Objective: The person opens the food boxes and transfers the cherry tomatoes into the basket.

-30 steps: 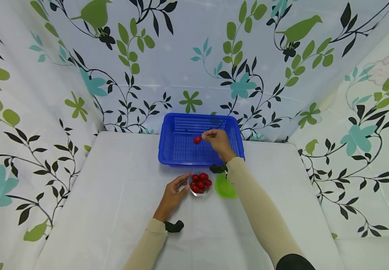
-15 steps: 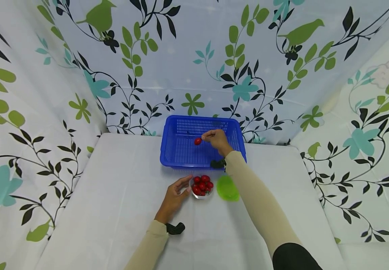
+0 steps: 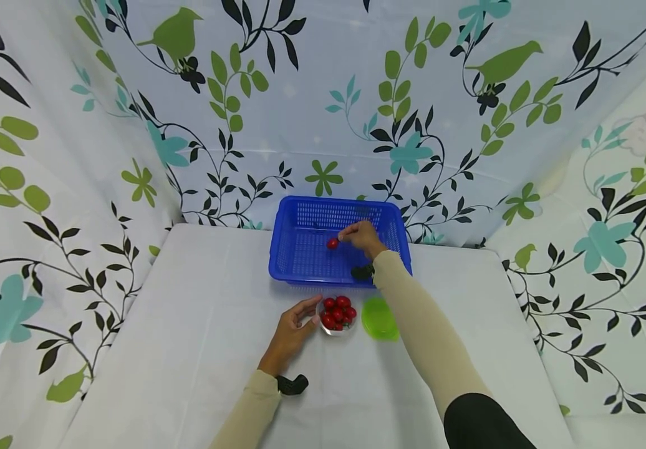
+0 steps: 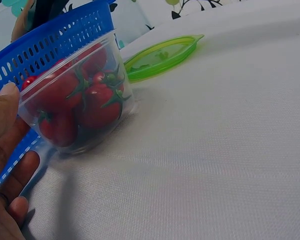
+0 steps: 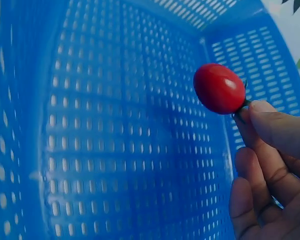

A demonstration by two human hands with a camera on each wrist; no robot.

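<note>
My right hand [image 3: 363, 237] pinches the green stem of a red cherry tomato [image 5: 220, 89] between thumb and fingertip. The tomato hangs inside the blue slotted plastic basket [image 3: 300, 255], apart from its walls in the right wrist view. In front of the basket stands a clear plastic container [image 3: 338, 332] with several cherry tomatoes [image 4: 97, 106] in it, some with green stems. My left hand [image 3: 294, 327] holds the container at its left side, the thumb [image 4: 5, 107] at the rim. Where the other left fingers touch it is partly hidden.
A bright green plastic lid [image 3: 380, 319] lies on the table just right of the container, under the right forearm. A white cloth [image 3: 216, 349] covers the table. Patterned curtains [image 3: 295, 87] hang close behind the basket and along both sides.
The right hand with the tomato has sunk slightly lower over the basket. The left hand stays at the container. The whole head view has shifted a little.
</note>
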